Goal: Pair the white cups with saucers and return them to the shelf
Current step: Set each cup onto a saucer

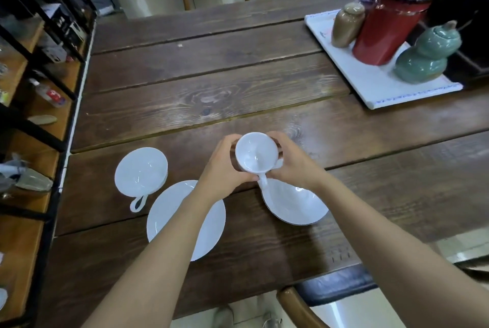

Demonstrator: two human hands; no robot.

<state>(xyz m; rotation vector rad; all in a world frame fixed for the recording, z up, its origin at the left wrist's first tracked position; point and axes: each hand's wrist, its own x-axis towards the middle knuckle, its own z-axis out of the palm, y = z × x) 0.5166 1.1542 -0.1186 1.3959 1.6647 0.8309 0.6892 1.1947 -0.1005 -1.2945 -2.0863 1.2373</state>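
A white cup is held above the dark wooden table, its mouth tipped toward me and its handle pointing down. My left hand grips its left side and my right hand grips its right side. Just below the cup lies a white saucer, partly under my right wrist. A second white cup stands on the table to the left, handle toward me. Beside it lies a larger white saucer, crossed by my left forearm.
A black-framed wooden shelf with assorted small items runs along the table's left edge. At the back right a white tray carries a red thermos, a brown jar and a green gourd-shaped pot. A chair back curves up at the table's near edge.
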